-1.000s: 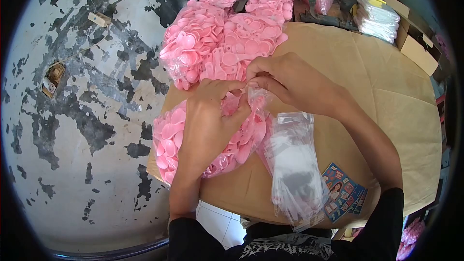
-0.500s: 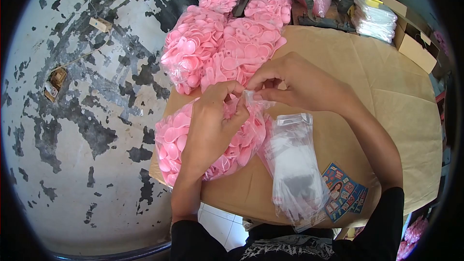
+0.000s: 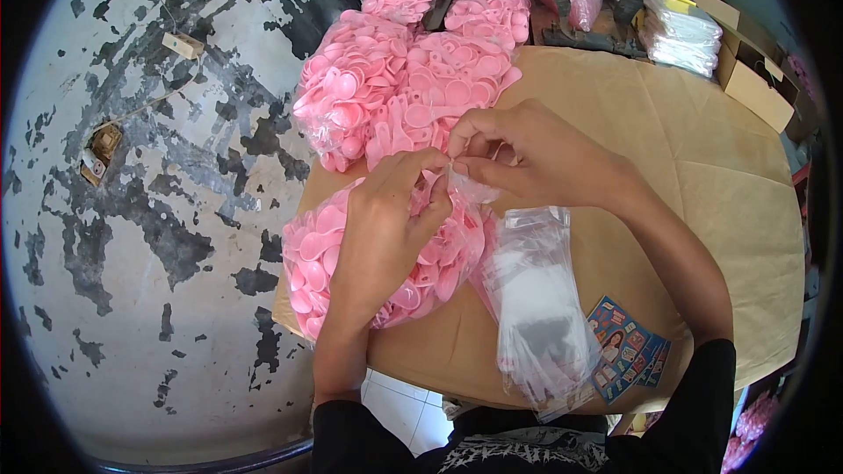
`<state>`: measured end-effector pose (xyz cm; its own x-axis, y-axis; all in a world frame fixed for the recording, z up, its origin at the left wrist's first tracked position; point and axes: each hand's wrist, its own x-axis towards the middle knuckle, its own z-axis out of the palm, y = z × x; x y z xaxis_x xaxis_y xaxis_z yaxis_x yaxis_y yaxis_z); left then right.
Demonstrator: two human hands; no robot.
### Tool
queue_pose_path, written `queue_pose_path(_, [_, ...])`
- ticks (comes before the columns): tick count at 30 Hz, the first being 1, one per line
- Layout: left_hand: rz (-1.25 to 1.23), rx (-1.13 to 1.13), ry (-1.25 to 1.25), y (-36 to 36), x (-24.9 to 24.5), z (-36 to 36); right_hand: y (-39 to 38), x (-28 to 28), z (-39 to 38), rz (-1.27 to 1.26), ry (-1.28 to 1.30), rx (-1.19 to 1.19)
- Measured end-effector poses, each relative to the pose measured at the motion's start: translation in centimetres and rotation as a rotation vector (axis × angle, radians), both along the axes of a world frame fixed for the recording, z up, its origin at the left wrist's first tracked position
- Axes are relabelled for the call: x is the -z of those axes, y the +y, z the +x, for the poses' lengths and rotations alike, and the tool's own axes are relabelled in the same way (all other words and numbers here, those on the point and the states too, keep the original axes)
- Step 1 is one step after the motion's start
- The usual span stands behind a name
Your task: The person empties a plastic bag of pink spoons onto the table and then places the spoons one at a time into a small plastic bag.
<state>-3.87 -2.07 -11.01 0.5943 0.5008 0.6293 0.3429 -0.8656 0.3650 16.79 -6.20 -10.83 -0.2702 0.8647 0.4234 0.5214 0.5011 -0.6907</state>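
Note:
A clear plastic bag full of pink spoons (image 3: 318,246) lies at the near left of the table, partly hidden behind my left hand (image 3: 382,224). My left thumb and fingers are closed on the gathered top of this bag. Right beside them, my right hand (image 3: 536,156) pinches the same twisted plastic at the bag's mouth, with thumb and index finger together. Whether a tie sits between the fingertips is too small to make out. Close below my right hand is a pile of flat clear plastic bags (image 3: 537,294).
More bags of pink spoons (image 3: 351,79) stand behind my hands. Printed blue cards (image 3: 622,351) lie by the near edge of the brown-covered table (image 3: 702,211). At the back right are a stack of packaged plastic (image 3: 680,35) and a cardboard box (image 3: 757,92). A peeling wall (image 3: 158,237) borders the left side.
My right hand has shifted slightly at the bag's mouth, and the plastic there looks more tightly drawn together. My left hand keeps nearly the same place.

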Motion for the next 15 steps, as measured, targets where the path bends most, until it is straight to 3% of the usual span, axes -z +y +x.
queue_pose_path(15, [-0.009, 0.040, 0.063, 0.1, 0.5, 0.0, -0.1, 1.7, -1.6, 0.263, -0.270, 0.170])
